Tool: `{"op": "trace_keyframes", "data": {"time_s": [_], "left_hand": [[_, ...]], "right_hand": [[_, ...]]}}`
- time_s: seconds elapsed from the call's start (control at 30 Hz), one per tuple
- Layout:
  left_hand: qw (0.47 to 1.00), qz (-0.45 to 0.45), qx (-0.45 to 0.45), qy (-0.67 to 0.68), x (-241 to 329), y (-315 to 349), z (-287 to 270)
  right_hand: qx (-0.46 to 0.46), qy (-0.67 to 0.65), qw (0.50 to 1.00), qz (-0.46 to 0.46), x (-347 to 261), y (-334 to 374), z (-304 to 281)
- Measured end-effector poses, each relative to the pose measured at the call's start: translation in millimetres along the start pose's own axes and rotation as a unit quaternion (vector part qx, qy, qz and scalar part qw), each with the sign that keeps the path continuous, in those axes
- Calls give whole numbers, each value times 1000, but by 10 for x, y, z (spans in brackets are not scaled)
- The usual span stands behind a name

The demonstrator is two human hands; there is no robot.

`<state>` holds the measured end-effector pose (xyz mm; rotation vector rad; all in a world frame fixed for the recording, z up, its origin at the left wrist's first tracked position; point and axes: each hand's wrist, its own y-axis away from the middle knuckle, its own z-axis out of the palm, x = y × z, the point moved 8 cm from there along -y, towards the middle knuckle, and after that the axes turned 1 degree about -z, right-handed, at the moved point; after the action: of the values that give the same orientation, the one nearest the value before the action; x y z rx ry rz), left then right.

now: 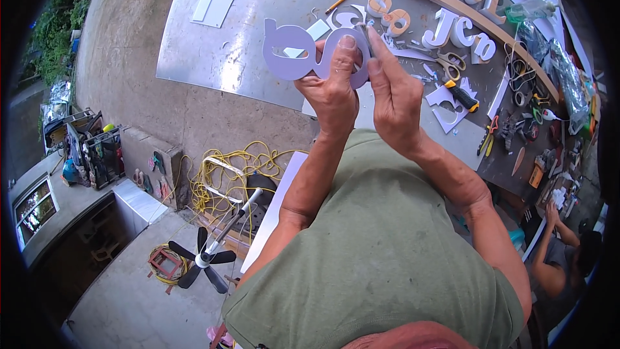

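Observation:
My left hand (332,87) grips a pale lavender cut-out letter (284,58) above the table. Its thumb lies across the face and the fingers are bent underneath. The flat piece has rounded bowls with openings through them. At its right edge, my right hand (395,94) pinches a thin grey strip (370,42), held against or very close to the letter's rim. Whether that strip is a file or an abrasive piece I cannot make out. Just beyond both hands lie a pencil (337,4) and white cut-out scraps (345,18).
On the metal-topped table (187,52) stand white raised letters (445,29) and brown-faced ones (380,3). Scissors (450,64), a yellow-black utility knife (462,95) and offcuts lie to the right. A fan (203,260) and tangled yellow cord (213,181) are left; another person (562,258) works at right.

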<state>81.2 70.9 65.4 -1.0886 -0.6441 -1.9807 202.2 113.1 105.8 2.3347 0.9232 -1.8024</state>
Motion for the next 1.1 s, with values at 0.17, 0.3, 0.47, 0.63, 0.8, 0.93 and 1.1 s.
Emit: {"op": "trace_keyframes", "data": {"time_s": [0.17, 0.3, 0.47, 0.63, 0.8, 0.93, 1.1], "left_hand": [[1000, -3, 10, -23, -19, -70, -79], [1000, 8, -17, -2, 4, -66, -10], [1000, 3, -10, -2, -20, -63, -25], [1000, -4, 11, -25, 24, -85, -32], [999, 26, -6, -42, 71, -33, -35], [996, 37, 4, -77, 77, -82, -64], [996, 32, 1, -82, 78, -105, -93]], "right_hand": [[7, 4, 1000, -12, -34, 31, -5], [26, 1, 1000, -2, 43, -15, -15], [-4, 50, 999, 20, 38, -107, -13], [18, 46, 997, -61, -15, 73, 8], [33, 105, 987, -119, -104, -10, 54], [26, 101, 987, -124, -85, 26, 78], [15, 106, 984, -141, -93, 50, 86]]}}
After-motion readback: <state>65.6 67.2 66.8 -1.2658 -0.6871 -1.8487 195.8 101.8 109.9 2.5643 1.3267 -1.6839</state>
